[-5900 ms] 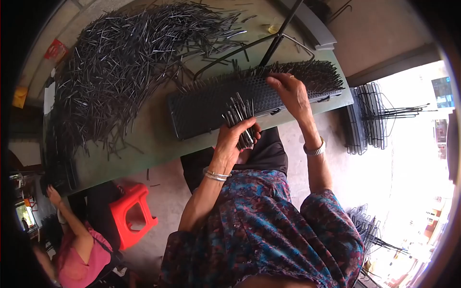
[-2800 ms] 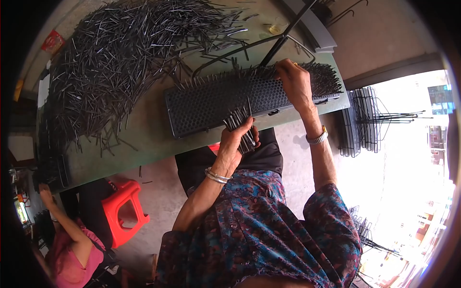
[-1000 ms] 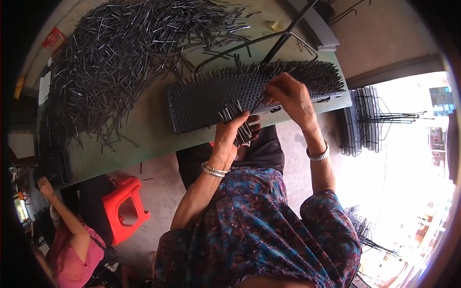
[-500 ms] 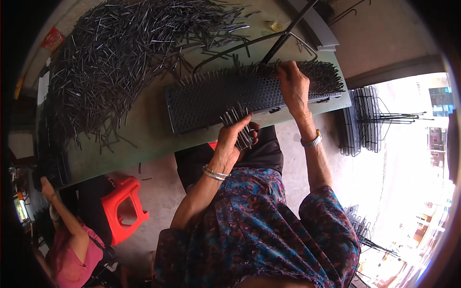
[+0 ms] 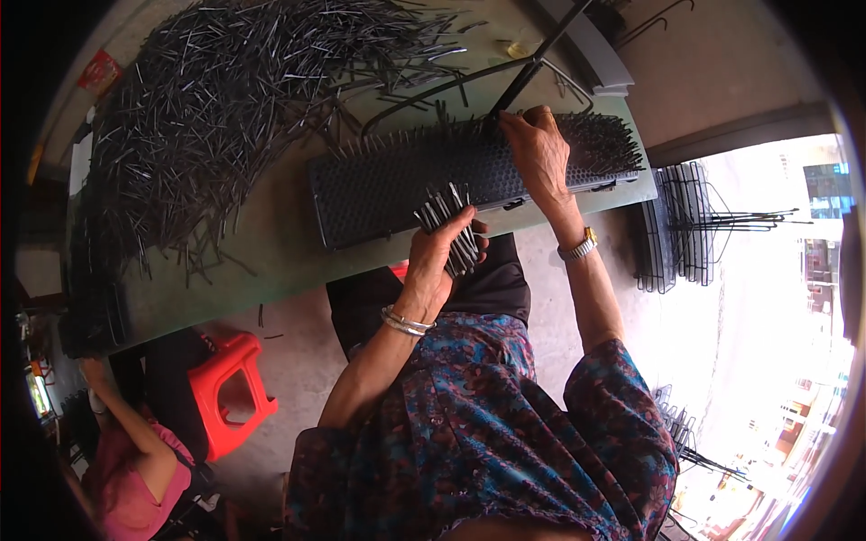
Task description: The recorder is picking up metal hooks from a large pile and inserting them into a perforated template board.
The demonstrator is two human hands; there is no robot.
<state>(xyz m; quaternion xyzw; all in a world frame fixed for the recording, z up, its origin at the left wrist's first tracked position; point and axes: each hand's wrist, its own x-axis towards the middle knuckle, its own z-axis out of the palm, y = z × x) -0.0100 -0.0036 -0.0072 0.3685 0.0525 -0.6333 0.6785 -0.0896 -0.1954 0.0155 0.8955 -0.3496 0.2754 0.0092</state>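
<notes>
My left hand (image 5: 435, 255) is closed round a bundle of short dark metal rods (image 5: 448, 225), just in front of a long black block (image 5: 379, 207) full of small holes. Rods (image 5: 609, 144) stand upright in the block, dense at its right end and in a thinner band along its far edge. My right hand (image 5: 541, 155) reaches over the block with thumb and fingers pinched at that far band. What lies between these fingertips is too small and dark to make out.
A big heap of loose rods (image 5: 207, 108) covers the table's left part. A bent metal bar (image 5: 519, 90) rises behind the block. A red plastic stool (image 5: 230, 392) and a person in pink (image 5: 149, 478) are at lower left; wire racks (image 5: 690, 225) stand at right.
My right hand has shifted slightly left along the block's far edge, and its wrist has turned. The left hand keeps the bundle in nearly the same place. The other person's arm has lowered.
</notes>
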